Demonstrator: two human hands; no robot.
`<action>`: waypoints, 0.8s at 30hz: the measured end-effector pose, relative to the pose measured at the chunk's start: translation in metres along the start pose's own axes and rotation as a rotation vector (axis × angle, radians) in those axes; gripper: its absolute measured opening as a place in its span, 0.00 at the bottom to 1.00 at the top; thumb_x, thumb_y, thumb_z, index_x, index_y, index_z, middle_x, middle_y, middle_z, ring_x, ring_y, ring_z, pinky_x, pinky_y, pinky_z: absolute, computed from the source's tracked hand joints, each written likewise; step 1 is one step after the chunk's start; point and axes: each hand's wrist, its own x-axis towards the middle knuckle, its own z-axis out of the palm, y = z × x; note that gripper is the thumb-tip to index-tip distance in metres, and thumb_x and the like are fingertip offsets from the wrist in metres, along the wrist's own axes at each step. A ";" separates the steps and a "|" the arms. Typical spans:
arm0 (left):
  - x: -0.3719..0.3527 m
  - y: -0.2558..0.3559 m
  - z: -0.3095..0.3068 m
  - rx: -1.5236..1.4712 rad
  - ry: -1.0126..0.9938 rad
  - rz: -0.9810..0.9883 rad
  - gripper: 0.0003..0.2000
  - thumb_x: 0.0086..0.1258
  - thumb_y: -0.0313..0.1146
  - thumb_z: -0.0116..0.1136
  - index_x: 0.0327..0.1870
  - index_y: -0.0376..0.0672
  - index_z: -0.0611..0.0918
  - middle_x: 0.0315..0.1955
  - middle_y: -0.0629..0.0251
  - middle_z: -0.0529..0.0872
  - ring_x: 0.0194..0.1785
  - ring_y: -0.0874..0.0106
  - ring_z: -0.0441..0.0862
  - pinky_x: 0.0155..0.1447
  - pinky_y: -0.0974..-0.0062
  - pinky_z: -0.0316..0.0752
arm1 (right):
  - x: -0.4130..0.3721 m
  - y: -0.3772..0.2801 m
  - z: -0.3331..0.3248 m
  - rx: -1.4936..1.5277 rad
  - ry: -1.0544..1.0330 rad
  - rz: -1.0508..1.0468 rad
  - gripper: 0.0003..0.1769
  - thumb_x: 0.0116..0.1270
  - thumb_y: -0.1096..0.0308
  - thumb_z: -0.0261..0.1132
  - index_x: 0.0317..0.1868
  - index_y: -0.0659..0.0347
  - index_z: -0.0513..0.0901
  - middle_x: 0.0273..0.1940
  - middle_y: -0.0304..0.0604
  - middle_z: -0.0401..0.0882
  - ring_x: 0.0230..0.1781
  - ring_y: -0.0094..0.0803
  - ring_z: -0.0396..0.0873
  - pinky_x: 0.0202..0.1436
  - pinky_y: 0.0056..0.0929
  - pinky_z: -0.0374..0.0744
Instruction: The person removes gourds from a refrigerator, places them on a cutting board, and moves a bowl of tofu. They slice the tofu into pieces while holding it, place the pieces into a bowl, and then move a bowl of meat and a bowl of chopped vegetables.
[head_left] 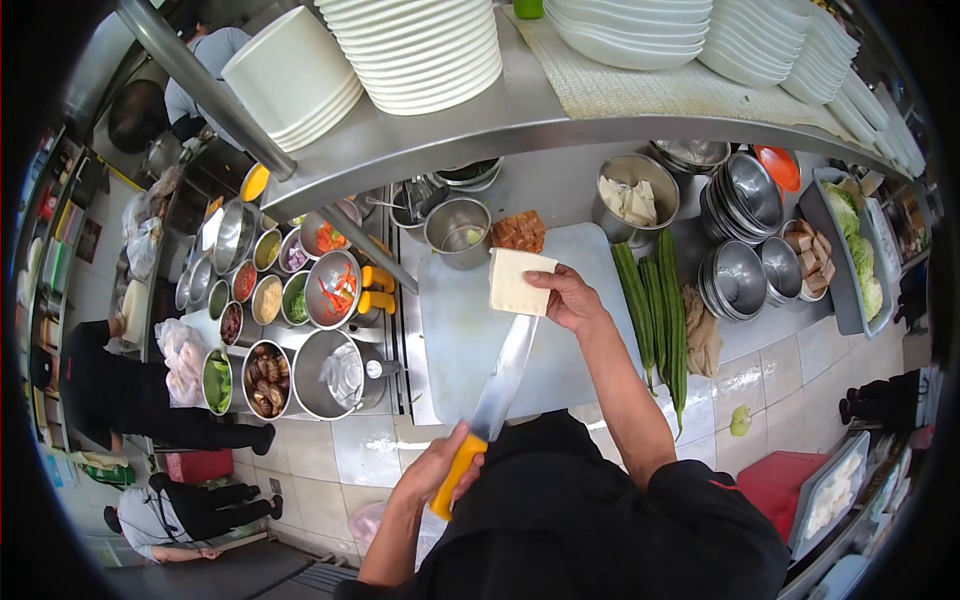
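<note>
My right hand (572, 298) holds a square white block of tofu (519, 281), thumb on its face, above the cutting board (455, 345). In my left hand (445, 468) is the yellow handle of a knife (508, 370). Its broad blade points up and away, with the tip right at the tofu's lower edge. Just beyond the tofu, a browned, cube-cut block (519, 232) lies at the far side of the board. Beside it stands a metal pot (457, 232) with a little pale green food inside.
Right of the board lie long green ridged gourds (655, 300), a cloth (700, 335), and stacked metal bowls (735, 280). A pot (635, 222) holds white pieces. Ingredient bowls, including sliced red peppers (338, 292), crowd the left. A steel shelf (430, 150) overhangs the back. Other people stand at left.
</note>
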 end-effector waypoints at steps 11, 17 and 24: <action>-0.080 -0.021 -0.005 0.105 0.314 -0.028 0.30 0.74 0.59 0.42 0.31 0.36 0.77 0.14 0.70 0.72 0.13 0.82 0.65 0.17 0.83 0.59 | -0.012 0.004 -0.002 0.378 0.042 0.084 0.30 0.57 0.68 0.65 0.59 0.70 0.69 0.53 0.58 0.76 0.54 0.51 0.78 0.61 0.54 0.75; -0.047 -0.029 0.019 0.253 0.485 0.148 0.29 0.74 0.59 0.41 0.30 0.35 0.75 0.13 0.69 0.71 0.13 0.81 0.63 0.18 0.82 0.58 | -0.022 0.047 -0.032 0.304 -0.050 0.223 0.34 0.54 0.71 0.62 0.62 0.72 0.66 0.56 0.59 0.74 0.56 0.53 0.75 0.62 0.55 0.74; -0.025 -0.023 0.040 0.694 0.608 0.177 0.24 0.76 0.50 0.43 0.30 0.34 0.72 0.19 0.39 0.77 0.30 0.36 0.76 0.34 0.49 0.69 | -0.042 0.051 -0.025 -0.012 -0.018 0.172 0.37 0.44 0.76 0.63 0.60 0.74 0.69 0.51 0.57 0.79 0.52 0.47 0.80 0.59 0.40 0.77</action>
